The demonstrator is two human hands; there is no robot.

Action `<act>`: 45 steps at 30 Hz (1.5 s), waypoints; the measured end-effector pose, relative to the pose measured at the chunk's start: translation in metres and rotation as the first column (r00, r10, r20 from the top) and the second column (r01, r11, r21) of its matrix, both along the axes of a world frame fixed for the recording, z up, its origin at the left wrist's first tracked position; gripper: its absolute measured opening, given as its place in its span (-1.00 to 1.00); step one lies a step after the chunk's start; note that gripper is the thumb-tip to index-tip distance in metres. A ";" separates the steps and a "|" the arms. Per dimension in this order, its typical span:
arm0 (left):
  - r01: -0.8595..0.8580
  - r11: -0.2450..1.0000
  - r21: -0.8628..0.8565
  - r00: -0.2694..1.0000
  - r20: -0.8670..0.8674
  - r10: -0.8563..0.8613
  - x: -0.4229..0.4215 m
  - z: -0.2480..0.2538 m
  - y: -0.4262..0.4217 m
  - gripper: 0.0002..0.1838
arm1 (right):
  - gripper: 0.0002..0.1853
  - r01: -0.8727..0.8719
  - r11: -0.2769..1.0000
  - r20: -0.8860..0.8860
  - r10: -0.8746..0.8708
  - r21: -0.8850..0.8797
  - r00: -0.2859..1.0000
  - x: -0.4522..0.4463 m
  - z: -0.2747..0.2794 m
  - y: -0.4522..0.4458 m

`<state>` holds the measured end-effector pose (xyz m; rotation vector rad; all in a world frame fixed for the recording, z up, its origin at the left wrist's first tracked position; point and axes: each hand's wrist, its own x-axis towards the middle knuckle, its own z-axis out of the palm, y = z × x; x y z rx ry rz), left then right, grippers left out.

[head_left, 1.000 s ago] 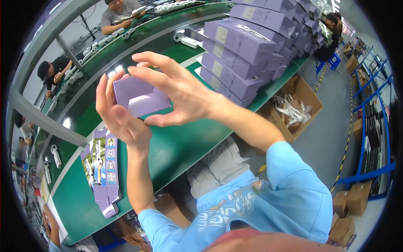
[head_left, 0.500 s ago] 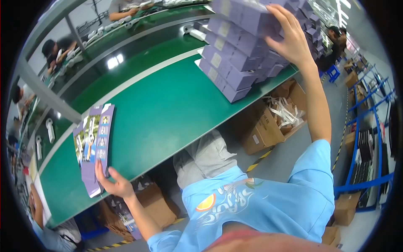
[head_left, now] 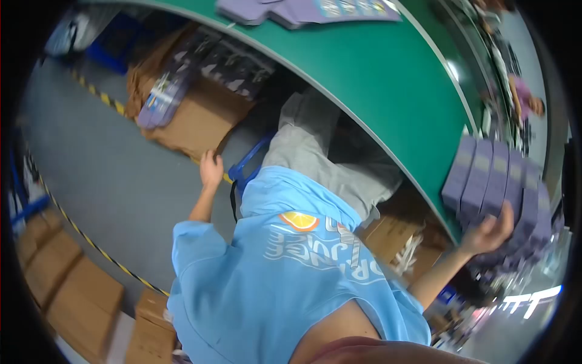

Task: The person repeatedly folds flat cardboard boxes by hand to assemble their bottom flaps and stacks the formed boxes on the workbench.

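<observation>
My left hand hangs over the floor beside an open cardboard box, its fingers apart and nothing in them. Flat purple printed cartons lie in that box, out of the hand's grasp. My right hand is by the stack of folded purple boxes at the right end of the green table. Its fingers are spread and seem to rest against the near side of the stack, though blur hides the exact contact. More flat purple cartons lie on the table at the top edge of view.
A blue stool stands close to my legs. Under the table's right end sits another cardboard box with white strips in it. Closed brown cartons line the floor at lower left. A person is across the line.
The view has swung round to the left and down. My left hand has left the flat cartons on the table and moved to the floor box. My right hand is lower beside the stack.
</observation>
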<state>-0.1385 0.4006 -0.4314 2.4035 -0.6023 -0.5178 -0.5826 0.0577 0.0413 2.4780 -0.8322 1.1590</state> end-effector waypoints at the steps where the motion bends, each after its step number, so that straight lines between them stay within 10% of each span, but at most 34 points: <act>1: -0.043 0.999 0.005 0.999 -0.008 0.043 -0.001 -0.003 0.001 -0.62 | -0.64 -0.039 0.990 -0.087 0.051 0.133 0.995 0.022 -0.024 -0.002; 5: -0.199 0.980 -0.017 0.977 -0.079 0.197 0.017 -0.031 -0.033 -0.66 | -0.62 0.036 0.839 -0.252 0.122 0.543 0.960 0.130 -0.110 -0.020; 15: -0.487 0.865 -0.121 0.800 -0.459 0.386 0.113 -0.222 -0.181 -0.53 | -0.54 -0.215 0.740 -0.318 0.507 0.638 0.802 0.310 -0.135 -0.035; 19: -0.798 0.551 -0.243 0.246 -0.967 -0.070 0.101 -0.239 -0.254 -0.24 | -0.47 -0.237 0.732 -0.355 0.554 0.639 0.753 0.327 -0.139 -0.045; 26: -0.772 0.576 -0.271 0.549 -0.739 0.389 0.102 -0.204 -0.283 -0.15 | -0.39 -0.228 0.740 -0.373 0.549 0.632 0.748 0.319 -0.146 -0.051; 30: -0.863 0.337 -0.377 0.456 -0.868 0.196 0.096 -0.130 -0.309 -0.15 | -0.40 -0.246 0.738 -0.368 0.560 0.628 0.742 0.323 -0.145 -0.053; 42: -0.824 0.107 -0.557 0.567 -0.807 0.167 0.097 -0.192 -0.219 -0.18 | -0.50 -0.323 0.704 -0.244 0.577 0.633 0.780 0.350 -0.134 -0.049; 43: -0.805 0.117 -0.582 0.594 -0.786 0.171 0.106 -0.167 -0.215 -0.18 | -0.51 -0.336 0.704 -0.223 0.574 0.626 0.787 0.348 -0.134 -0.048; 45: -0.582 0.671 -0.459 0.813 -0.326 0.482 0.073 -0.026 -0.168 -0.25 | -0.53 -0.369 0.685 -0.162 0.579 0.629 0.799 0.339 -0.134 -0.047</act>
